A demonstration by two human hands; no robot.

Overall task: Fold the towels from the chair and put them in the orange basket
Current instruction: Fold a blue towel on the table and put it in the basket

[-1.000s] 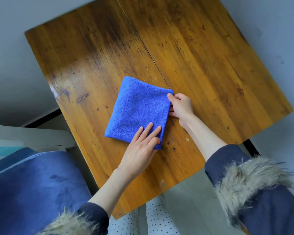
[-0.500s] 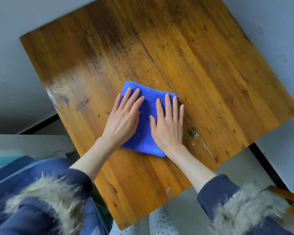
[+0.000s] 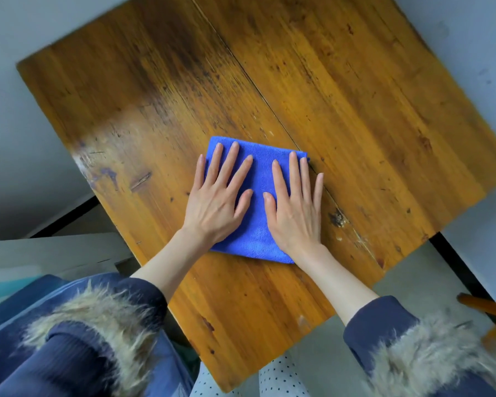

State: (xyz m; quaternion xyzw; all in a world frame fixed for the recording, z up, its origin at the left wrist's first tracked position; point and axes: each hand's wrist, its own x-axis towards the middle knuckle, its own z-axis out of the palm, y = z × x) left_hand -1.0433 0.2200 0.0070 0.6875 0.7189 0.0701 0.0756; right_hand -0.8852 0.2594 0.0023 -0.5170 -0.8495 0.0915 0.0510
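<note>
A blue towel (image 3: 258, 173), folded into a small square, lies flat on the wooden table (image 3: 355, 110). My left hand (image 3: 218, 202) presses down on its left half with straight, spread fingers. My right hand (image 3: 295, 210) lies flat on its right half, the little finger reaching past the towel's edge onto the wood. Both palms cover much of the cloth. The orange basket is out of view.
Part of a wooden chair (image 3: 493, 313) shows at the lower right edge. A pale box or cabinet (image 3: 54, 253) stands to the left, below the table's edge. Grey floor surrounds the table.
One second ago my hands held the towel by its near and right edges; it has been folded smaller and both hands now lie flat on top of it.
</note>
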